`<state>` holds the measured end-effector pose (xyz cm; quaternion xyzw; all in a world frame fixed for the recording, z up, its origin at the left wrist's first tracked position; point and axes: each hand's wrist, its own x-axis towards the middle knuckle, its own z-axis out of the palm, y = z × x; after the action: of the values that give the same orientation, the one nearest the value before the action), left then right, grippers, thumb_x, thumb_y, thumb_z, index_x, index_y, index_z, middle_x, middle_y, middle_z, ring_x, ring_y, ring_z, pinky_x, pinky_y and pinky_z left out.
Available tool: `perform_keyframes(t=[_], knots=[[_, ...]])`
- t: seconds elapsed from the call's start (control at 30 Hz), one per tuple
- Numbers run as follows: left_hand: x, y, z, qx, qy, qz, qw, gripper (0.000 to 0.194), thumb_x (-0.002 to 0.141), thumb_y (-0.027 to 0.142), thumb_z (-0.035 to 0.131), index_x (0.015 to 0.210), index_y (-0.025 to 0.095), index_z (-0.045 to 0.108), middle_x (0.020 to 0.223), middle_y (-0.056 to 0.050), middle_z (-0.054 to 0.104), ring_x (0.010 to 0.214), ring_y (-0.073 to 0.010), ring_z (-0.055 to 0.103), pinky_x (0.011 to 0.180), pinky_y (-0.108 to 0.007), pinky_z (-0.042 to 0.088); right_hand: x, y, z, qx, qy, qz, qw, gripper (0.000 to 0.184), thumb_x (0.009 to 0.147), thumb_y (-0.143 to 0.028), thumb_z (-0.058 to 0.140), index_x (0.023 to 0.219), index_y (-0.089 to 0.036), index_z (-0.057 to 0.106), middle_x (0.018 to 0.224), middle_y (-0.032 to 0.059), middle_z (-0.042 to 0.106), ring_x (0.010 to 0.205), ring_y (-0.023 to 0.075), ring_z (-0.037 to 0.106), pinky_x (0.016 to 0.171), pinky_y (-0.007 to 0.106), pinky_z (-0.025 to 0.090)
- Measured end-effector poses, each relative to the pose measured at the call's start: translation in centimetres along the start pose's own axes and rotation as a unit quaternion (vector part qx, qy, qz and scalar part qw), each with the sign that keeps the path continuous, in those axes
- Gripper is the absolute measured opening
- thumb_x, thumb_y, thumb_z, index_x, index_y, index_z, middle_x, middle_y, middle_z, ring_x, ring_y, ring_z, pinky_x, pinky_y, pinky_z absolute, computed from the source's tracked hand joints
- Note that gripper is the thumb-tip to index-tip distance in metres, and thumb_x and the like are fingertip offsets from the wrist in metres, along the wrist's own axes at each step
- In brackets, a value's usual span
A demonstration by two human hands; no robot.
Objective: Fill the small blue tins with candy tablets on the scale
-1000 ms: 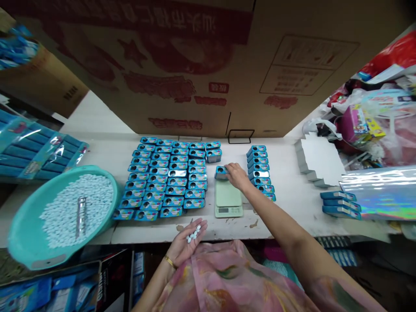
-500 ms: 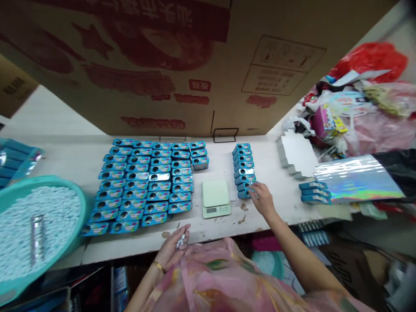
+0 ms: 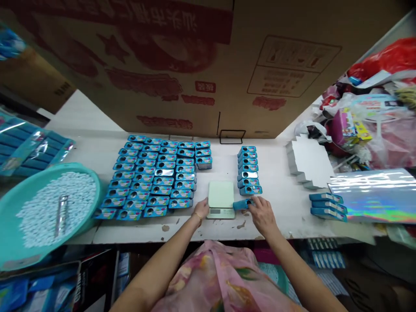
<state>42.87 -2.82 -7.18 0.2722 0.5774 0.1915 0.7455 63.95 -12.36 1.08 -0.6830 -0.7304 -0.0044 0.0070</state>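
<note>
My right hand (image 3: pixel 263 214) is closed on the near end of a small blue box (image 3: pixel 241 204), which lies tilted beside the right edge of a pale green kitchen scale (image 3: pixel 221 195). My left hand (image 3: pixel 202 209) is at the scale's left edge with its fingers curled; what they hold, if anything, is hidden. Behind the right hand runs a short column of blue boxes with round holes (image 3: pixel 249 168). To the left of the scale stand several columns of the same boxes (image 3: pixel 143 177).
A turquoise basin (image 3: pixel 97 190) of small pale-blue pellets, with a clear tube (image 3: pixel 61 216) on them, stands at the left. A large cardboard carton (image 3: pixel 182 86) rises behind. On the right are stacked white cards (image 3: pixel 310 158), three blue boxes (image 3: pixel 328 208) and a silvery sheet (image 3: pixel 373 195).
My left hand has moved from the table's front edge, where it held white pellets, forward to the scale. My right hand has drawn the nearest box out of its column toward the scale.
</note>
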Motion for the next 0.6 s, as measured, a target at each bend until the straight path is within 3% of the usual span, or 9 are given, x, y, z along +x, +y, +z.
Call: perform_keyframes(t=[0.17,0.3,0.47,0.6], knots=[[-1.6,-1.6,1.2,-0.038,0.047,-0.026,0.998,0.019,0.062,0.005,0.05,0.072,0.015,0.064,0.035,0.005,0.04,0.047,-0.0115,0.042,0.047,-0.021,0.028,2.6,-2.7,-1.4,0.013,-0.01,-0.124,0.992,0.016,0.074,-0.013,0.048,0.083,-0.02,0.059,0.11,0.0073,0.049,0.097,0.0233,0.04,0.078,0.035,0.032],[-4.2,-2.0,-0.9,-0.126,0.08,-0.051,0.988,0.018,0.063,0.011,0.053,0.079,0.013,0.061,0.039,0.006,0.042,0.038,-0.007,0.035,0.04,-0.019,0.024,5.3,-4.1,-0.2,0.01,-0.032,-0.199,0.979,0.021,0.07,-0.006,0.047,0.077,-0.02,0.06,0.1,0.0081,0.055,0.084,0.0225,0.046,0.071,0.035,0.035],[-8.7,-1.8,-2.9,-0.257,0.033,-0.048,0.965,0.012,0.069,0.017,0.052,0.075,0.011,0.061,0.059,-0.004,0.057,0.047,-0.0072,0.049,0.045,-0.019,0.034,5.0,-4.6,1.3,0.074,0.063,-0.242,0.965,0.021,0.075,-0.014,0.046,0.088,-0.022,0.06,0.104,0.0107,0.055,0.092,0.0256,0.046,0.075,0.038,0.035],[-10.2,-0.9,-2.4,-0.324,-0.044,-0.049,0.944,0.019,0.077,0.021,0.044,0.071,0.013,0.061,0.068,-0.008,0.06,0.062,-0.0118,0.056,0.054,-0.023,0.041,3.5,-8.0,1.7,0.148,0.093,-0.303,0.937,0.023,0.08,-0.023,0.042,0.096,-0.019,0.058,0.097,0.0101,0.057,0.086,0.0218,0.05,0.075,0.035,0.039]])
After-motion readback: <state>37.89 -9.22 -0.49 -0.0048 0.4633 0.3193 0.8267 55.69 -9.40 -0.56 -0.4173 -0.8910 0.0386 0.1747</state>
